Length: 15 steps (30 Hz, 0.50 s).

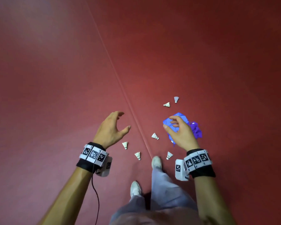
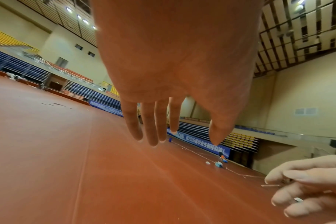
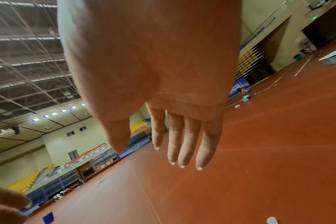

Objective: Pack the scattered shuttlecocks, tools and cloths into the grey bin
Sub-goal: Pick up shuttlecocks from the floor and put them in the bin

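I stand over a red sports floor. Several white shuttlecocks lie scattered on it, among them a shuttlecock [image 1: 125,145] below my left wrist and a shuttlecock [image 1: 155,136] between my hands. A crumpled blue cloth [image 1: 177,116] and a purple cloth [image 1: 196,130] lie on the floor under my right hand [image 1: 169,123]. That hand hovers in the air, fingers loose, holding nothing. My left hand [image 1: 124,120] also hangs empty with spread fingers. In the right wrist view a grey tub [image 3: 334,59] sits far off on the floor at top right.
My feet in white shoes [image 1: 156,161] stand just behind the shuttlecocks. A floor seam [image 1: 120,82] runs diagonally away between my hands. A cable [image 1: 96,198] hangs from my left wrist. Small items [image 2: 220,163] lie far off near the hall's blue banner.
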Each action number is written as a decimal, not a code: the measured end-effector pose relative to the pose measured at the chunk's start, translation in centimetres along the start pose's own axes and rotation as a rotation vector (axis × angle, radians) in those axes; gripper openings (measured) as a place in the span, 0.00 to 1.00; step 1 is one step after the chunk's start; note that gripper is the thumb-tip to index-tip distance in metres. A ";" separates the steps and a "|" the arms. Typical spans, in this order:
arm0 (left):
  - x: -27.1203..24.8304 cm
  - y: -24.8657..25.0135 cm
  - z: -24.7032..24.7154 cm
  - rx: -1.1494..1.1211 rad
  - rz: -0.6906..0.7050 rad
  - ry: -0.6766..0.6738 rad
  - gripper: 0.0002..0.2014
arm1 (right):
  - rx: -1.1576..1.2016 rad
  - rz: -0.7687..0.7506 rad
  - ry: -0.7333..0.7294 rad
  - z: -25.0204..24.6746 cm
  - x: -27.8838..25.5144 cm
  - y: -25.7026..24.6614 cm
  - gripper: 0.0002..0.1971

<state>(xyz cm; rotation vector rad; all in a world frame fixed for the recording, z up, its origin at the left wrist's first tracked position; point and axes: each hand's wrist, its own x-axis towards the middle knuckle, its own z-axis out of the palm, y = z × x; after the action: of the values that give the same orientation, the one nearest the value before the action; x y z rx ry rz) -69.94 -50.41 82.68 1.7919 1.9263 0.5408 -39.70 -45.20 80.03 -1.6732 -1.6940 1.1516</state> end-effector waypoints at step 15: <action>28.2 -9.7 8.5 0.193 -0.127 -0.450 0.32 | -0.120 0.404 -0.312 8.1 25.3 10.8 0.29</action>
<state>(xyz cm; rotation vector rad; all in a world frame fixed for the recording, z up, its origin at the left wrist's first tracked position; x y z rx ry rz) -74.50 -23.24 68.47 1.7062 1.7984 -0.0931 -43.58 -23.67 61.57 -2.0635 -1.6743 1.5949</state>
